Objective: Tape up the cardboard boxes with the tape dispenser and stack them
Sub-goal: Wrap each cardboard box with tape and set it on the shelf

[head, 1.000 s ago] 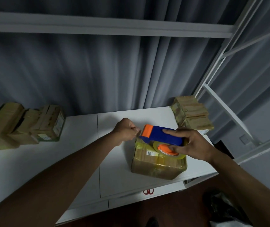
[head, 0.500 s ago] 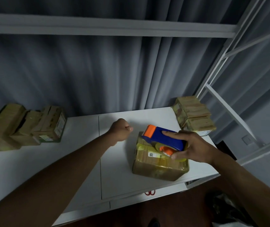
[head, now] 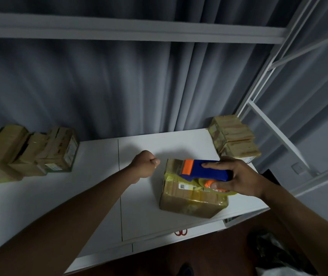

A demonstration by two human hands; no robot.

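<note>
A taped cardboard box (head: 191,202) with a barcode label sits on the white table (head: 79,196) near its right front corner. On top of the box rests a blue and orange tape dispenser (head: 203,171), gripped from the right by my right hand (head: 238,179); my thumb lies on the orange roll hub. My left hand (head: 145,166) hovers as a closed fist just left of the box, apart from it and holding nothing I can see.
A stack of taped boxes (head: 232,140) stands at the table's back right corner. Several more boxes (head: 27,152) line the back left. A white metal shelf frame (head: 268,116) rises on the right. Red scissor handles (head: 181,233) show below the front edge.
My left hand has drawn back from the dispenser's front end to the left and closed into a fist. The dispenser has levelled out on the box top under my right hand.
</note>
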